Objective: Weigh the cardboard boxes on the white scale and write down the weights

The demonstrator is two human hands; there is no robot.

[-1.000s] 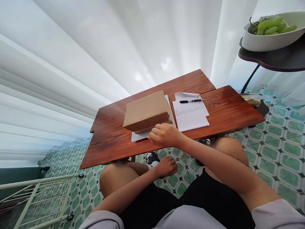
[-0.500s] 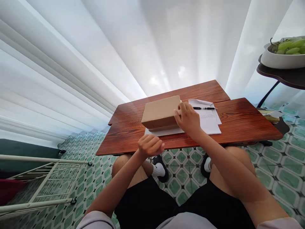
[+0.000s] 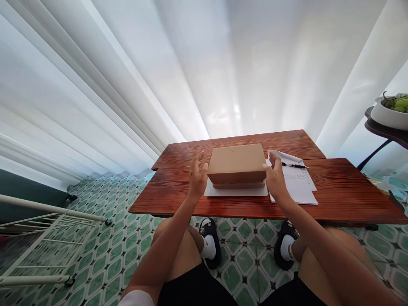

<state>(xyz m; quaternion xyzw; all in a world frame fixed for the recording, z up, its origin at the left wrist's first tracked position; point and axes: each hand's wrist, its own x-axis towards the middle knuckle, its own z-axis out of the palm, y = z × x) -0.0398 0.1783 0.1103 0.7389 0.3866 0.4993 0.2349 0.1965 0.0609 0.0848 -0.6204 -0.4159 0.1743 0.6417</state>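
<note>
A brown cardboard box [image 3: 236, 159] sits on the wooden table, with a narrower brown layer showing under its front edge. Beneath it lies a flat white sheet or board [image 3: 236, 192]. My left hand [image 3: 198, 177] is raised beside the box's left side, thumb and fingers apart. At the right side, my right hand [image 3: 276, 178] has its fingers spread, the thumb by the front corner; whether it touches the cardboard I cannot tell. Neither hand holds anything. Sheets of white paper [image 3: 298, 187] with writing lie to the right, a black pen [image 3: 295, 165] on top.
The reddish-brown table [image 3: 347, 191] stands before my knees, with a white curtain [image 3: 248, 76] behind it. At the far right, a white bowl [image 3: 390, 114] of green grapes rests on a dark stand. A white wheeled rack [image 3: 57, 229] is at the lower left.
My left hand has risen from a closed pose near the table's front edge and opened beside the box. My right hand has moved off the box's top right edge to its side. The box now sits straighter.
</note>
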